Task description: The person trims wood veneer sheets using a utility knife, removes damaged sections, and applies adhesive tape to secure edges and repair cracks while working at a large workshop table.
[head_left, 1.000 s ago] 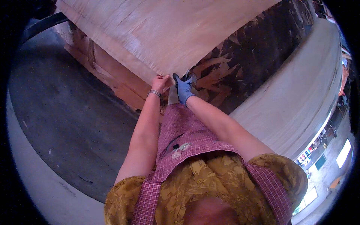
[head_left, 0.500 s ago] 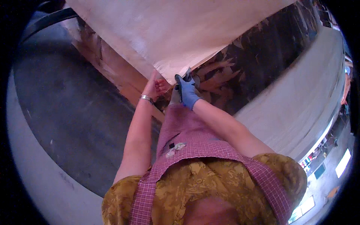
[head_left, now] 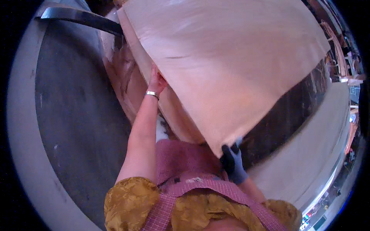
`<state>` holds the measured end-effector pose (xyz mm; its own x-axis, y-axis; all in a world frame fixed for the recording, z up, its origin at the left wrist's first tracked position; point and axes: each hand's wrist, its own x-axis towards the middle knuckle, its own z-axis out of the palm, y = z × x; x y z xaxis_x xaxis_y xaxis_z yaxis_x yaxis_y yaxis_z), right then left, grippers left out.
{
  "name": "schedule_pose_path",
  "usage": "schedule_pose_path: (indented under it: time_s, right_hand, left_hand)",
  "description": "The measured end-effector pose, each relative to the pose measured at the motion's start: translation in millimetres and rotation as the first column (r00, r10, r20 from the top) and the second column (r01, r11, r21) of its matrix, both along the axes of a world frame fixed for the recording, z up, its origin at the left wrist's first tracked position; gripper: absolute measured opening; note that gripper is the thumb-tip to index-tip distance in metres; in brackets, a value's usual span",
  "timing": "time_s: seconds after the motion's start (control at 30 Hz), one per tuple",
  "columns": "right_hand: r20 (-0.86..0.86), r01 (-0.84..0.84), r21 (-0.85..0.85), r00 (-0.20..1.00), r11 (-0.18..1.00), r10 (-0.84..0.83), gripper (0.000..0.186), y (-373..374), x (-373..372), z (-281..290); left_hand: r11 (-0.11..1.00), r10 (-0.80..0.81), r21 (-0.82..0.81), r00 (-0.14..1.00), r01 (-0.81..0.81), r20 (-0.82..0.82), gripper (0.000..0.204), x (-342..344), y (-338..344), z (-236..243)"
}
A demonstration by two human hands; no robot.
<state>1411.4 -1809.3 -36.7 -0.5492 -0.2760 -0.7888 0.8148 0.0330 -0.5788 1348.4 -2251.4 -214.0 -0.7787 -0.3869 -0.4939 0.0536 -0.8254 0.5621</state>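
A large, thin, pale tan sheet that looks like wood veneer (head_left: 231, 73) spreads before me, one corner pointing toward my body. My right hand (head_left: 233, 159), in a blue and black glove, pinches that near corner beside my apron. My bare left hand (head_left: 157, 81), with a metal band at the wrist, is at the sheet's left edge farther away. Its fingers close around the edge and are partly hidden there. Beneath the sheet, the edge of a stack of similar tan sheets (head_left: 179, 119) shows on the left.
A dark curved bar (head_left: 81, 18) juts in at the upper left, reaching the stack. Dark grey floor (head_left: 77, 104) lies left, with a paler strip (head_left: 308, 142) right. Torn reddish-brown scraps (head_left: 125, 77) hang beside the stack. Clutter lines the far right.
The sheet's near corner has come toward me and to the right with my right hand. My left hand, open near the corner before, is now farther up the left edge.
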Motion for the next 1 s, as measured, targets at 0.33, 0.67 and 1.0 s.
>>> schedule_pose_path:
  time_s: [0.33,0.67,1.0]
  right_hand:
    - [0.079,0.02,0.624,0.993,0.781,-0.088,0.023,41.5,57.2,-77.6]
    - [0.27,-0.654,0.684,0.638,0.323,0.721,0.029,-110.6,20.6,-68.2]
    - [0.088,-0.418,0.488,0.897,0.766,0.433,0.025,-238.1,-23.7,-63.3]
  left_hand:
    - [0.969,0.037,-0.245,0.961,0.033,0.276,0.061,-129.7,-291.1,-45.9]
    - [0.829,0.366,-0.557,0.801,-0.048,0.475,0.033,-243.5,-402.6,-76.1]
    - [0.902,0.364,-0.393,0.805,-0.179,0.469,0.054,-240.2,-508.2,-120.1]
